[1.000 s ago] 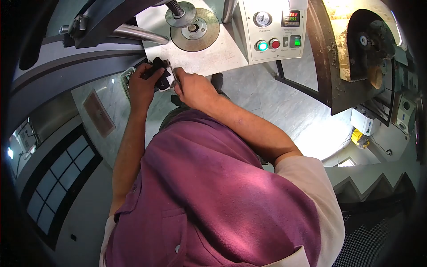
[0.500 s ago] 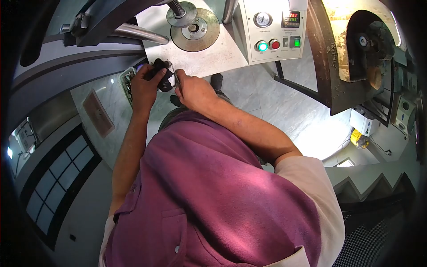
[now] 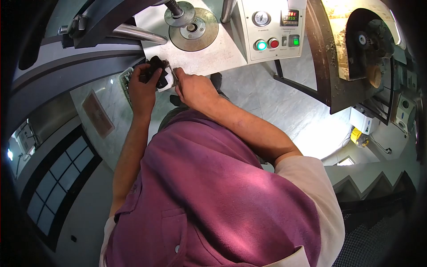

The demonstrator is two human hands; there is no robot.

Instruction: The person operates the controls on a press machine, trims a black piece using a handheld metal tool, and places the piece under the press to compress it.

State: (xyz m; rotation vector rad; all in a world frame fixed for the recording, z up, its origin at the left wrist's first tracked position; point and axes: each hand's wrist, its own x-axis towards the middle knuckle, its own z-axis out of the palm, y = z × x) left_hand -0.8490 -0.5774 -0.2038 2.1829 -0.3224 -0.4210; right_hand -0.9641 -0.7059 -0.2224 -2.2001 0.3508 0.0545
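Note:
My left hand (image 3: 143,91) is closed around a black, irregularly shaped piece (image 3: 157,65) at the front left corner of the white machine table (image 3: 213,61). A small white block or surface (image 3: 169,79) shows between that piece and my right hand (image 3: 195,90). The right fingers are pinched together beside the white part, on a thin, greyish thing that is mostly hidden. I cannot make out its kind. Behind both hands, a round metal plate (image 3: 207,38) with a bolted hub lies on the machine table, under a threaded rod with a disc (image 3: 179,18).
A control box (image 3: 271,31) with a gauge, lit buttons and a digital display stands at the back right. Past it is a brown machine housing (image 3: 322,53). A tray of small parts (image 3: 126,84) sits left of my left hand. Dark metal arms curve across the upper left.
The black piece has turned a little in my left hand, and more of the white part shows. My right hand has barely moved.

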